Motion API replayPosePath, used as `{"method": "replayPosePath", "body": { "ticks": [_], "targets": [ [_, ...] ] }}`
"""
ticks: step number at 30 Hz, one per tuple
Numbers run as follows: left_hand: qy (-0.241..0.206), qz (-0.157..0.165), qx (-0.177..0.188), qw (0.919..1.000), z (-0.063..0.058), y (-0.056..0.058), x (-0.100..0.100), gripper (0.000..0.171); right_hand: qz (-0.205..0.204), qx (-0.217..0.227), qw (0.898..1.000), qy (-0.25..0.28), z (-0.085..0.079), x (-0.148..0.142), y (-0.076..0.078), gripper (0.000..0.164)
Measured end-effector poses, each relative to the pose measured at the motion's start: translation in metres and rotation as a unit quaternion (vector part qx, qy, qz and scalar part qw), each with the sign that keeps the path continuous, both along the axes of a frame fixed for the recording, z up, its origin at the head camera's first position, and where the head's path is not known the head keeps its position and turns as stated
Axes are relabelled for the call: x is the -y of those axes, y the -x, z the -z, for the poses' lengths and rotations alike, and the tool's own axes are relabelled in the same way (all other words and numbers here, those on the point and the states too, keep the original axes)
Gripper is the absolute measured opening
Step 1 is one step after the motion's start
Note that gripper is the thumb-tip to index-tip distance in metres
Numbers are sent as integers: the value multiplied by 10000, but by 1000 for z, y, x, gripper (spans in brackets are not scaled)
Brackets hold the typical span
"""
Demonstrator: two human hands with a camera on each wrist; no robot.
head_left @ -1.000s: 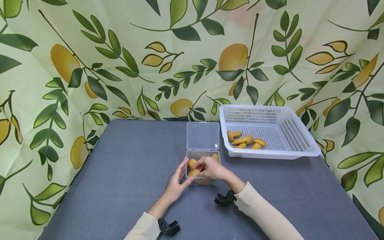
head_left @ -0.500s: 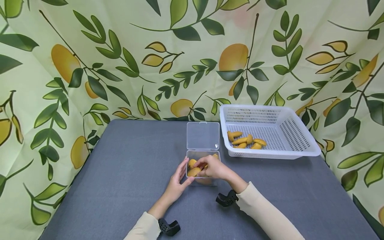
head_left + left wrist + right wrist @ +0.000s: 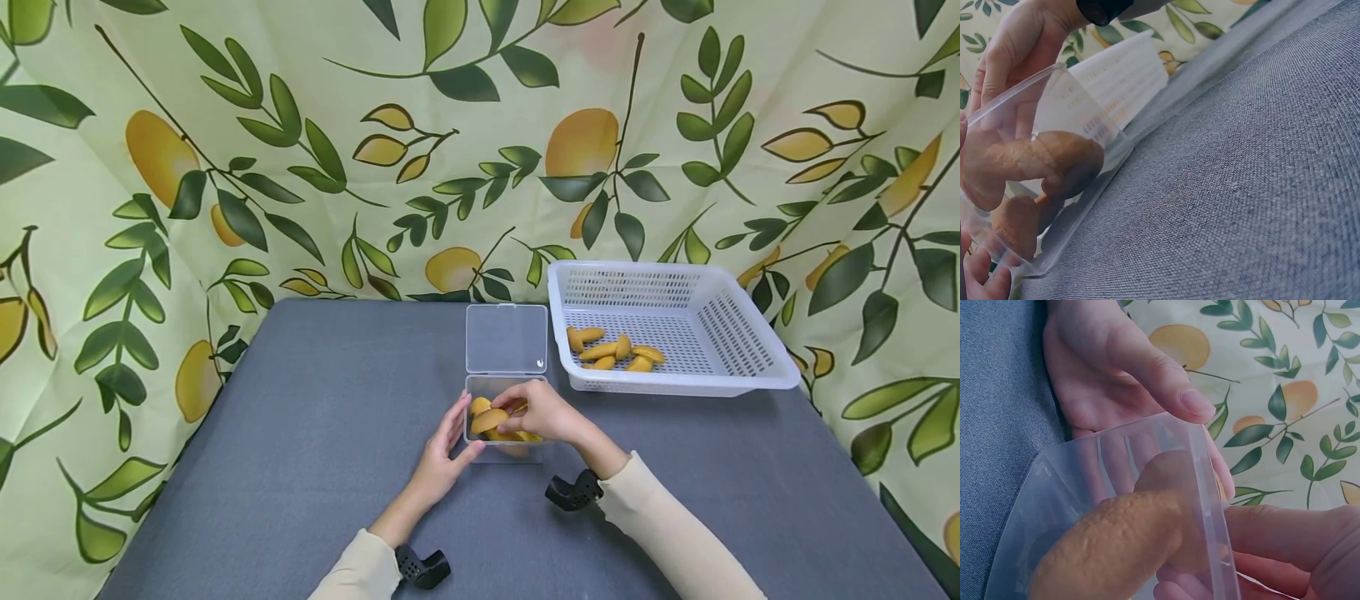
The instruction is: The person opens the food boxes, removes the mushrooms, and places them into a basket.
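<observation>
Seemingly settling 1 mushroom (image 3: 488,421), pinched in the right hand (image 3: 546,411), into the box (image 3: 486,385) below frame centre, braced by the straight-fingered left hand (image 3: 437,468), next presumably requiring gentle release.

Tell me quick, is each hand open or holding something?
Left hand: open, touching the clear box.
Right hand: closed, pinching a mushroom.

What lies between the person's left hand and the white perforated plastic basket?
In the head view: the open, clear, rectangular plastic box holding yellow-brown, round-capped mushrooms, and the right hand reaching inside.
</observation>
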State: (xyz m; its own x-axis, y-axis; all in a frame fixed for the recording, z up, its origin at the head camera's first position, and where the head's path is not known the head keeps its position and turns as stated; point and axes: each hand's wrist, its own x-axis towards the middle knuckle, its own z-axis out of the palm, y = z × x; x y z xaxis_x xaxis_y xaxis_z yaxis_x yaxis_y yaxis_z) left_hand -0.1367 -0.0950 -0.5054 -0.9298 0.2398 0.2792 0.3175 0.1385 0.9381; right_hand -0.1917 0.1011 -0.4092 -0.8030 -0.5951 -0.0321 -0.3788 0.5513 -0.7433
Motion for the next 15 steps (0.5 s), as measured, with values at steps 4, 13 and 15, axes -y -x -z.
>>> {"method": "replayPosePath", "body": {
  "ticks": [4, 13, 15],
  "targets": [
    [-56, 8, -5, 10000, 0, 0, 0, 65, 36, -42, 10000, 5, -1, -1, 1, 26],
    [-101, 67, 0, 9999, 1, 1, 1, 65, 247, -3, 9997, 74, -11, -7, 3, 26],
    [-100, 77, -21, 9999, 2, 1, 1, 65, 277, 30, 9995, 140, -12, -8, 4, 27]
  ]
}}
